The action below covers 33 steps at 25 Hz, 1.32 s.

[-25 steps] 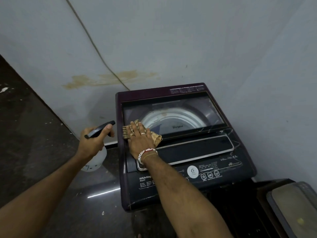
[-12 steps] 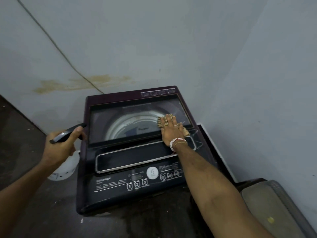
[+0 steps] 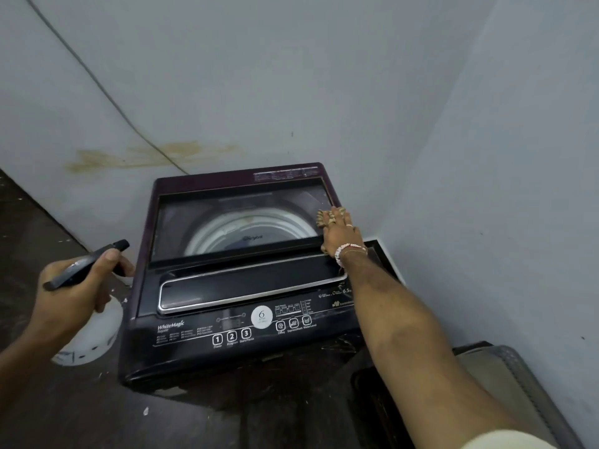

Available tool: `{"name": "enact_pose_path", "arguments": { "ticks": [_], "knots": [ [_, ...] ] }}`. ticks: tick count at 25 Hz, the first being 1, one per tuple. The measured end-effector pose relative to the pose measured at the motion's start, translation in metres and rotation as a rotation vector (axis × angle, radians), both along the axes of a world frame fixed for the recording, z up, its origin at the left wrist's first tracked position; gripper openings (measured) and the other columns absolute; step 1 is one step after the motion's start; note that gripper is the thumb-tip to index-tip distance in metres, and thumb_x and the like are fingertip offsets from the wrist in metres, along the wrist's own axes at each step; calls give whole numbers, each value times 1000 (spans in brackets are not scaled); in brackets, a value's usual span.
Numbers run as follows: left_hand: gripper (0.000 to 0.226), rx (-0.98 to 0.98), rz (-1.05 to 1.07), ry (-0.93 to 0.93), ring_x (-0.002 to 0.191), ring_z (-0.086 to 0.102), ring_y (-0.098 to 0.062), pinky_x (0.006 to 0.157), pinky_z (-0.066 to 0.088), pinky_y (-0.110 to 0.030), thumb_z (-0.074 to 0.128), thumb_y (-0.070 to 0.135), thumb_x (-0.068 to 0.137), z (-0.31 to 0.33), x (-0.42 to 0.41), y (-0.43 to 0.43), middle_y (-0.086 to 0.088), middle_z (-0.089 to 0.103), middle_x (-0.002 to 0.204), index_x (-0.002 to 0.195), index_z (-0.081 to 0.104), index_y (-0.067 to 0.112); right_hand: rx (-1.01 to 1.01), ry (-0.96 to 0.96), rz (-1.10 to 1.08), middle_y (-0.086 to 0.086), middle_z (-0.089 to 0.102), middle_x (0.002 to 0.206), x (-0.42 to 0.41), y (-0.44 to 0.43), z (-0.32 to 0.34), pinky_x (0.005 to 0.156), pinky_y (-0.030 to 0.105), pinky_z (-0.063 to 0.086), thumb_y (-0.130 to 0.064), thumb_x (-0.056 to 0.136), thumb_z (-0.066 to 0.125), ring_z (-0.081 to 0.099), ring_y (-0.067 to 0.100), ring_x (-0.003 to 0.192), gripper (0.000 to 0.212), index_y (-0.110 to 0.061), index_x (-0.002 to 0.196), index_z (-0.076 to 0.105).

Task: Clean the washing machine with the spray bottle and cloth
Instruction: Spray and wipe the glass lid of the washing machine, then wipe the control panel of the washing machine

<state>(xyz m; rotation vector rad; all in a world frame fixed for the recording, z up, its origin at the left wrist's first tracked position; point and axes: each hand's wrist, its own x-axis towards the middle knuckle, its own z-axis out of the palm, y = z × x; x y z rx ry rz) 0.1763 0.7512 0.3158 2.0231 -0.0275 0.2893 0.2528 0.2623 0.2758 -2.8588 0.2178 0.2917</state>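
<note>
Dark plum plastic and tinted glass make up the top of the washing machine [image 3: 240, 273], which stands in a corner of pale grey walls, its control panel on the near side and its glass lid [image 3: 238, 222] on the far side, with the white drum rim showing through. On the right edge of the lid the right hand [image 3: 340, 234] lies flat, fingers spread, pressing a tan cloth [image 3: 321, 218] against the glass; only a small bit of the cloth peeks out at the fingertips, so this grip is a flat press, not a clench. A beaded bracelet [image 3: 348, 251] circles that wrist. To the left of the machine, apart from it, the left hand [image 3: 74, 286] is clenched around the dark head of the spray bottle [image 3: 87, 267], nozzle pointing toward the machine's left side; the bottle's white body [image 3: 94, 338] hangs below the hand over the dark floor. A thin cable [image 3: 107, 98] runs down the far wall past a brownish stain [image 3: 146, 155]. At the near right a grey-lidded object [image 3: 505, 384] sits beside the machine
</note>
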Motion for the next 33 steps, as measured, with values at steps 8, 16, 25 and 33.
{"name": "enact_pose_path", "arguments": {
  "ticks": [8,16,25,33],
  "knots": [
    [51,-124,-170,33,33,49,-14,42,45,-27,61,71,93,4,-48,-52,-23,62,52,78,80,26,449,-183,-220,12,46,152,-41,-14,2,113,18,39,-3,102,39,46,28,140,41,-5,139,57],
    [43,-212,-231,136,37,49,-18,40,43,-23,59,49,102,-13,-96,-98,-5,78,76,74,77,23,250,-153,-305,15,63,135,-119,-13,-6,97,31,46,-25,103,39,62,32,114,41,-12,138,56],
    [55,-221,-173,225,43,56,-11,46,50,-30,61,69,94,-30,-151,-106,0,70,62,73,71,19,72,-196,-188,-2,10,169,-179,17,-43,127,39,12,-23,107,32,2,21,157,52,-22,159,26],
    [65,-47,-159,276,50,67,-10,53,57,-36,57,86,81,-59,-184,-90,1,73,62,66,71,25,67,-187,-231,-5,10,169,-179,33,-45,128,42,9,-25,106,31,2,21,157,53,-23,159,26]
  ]
}}
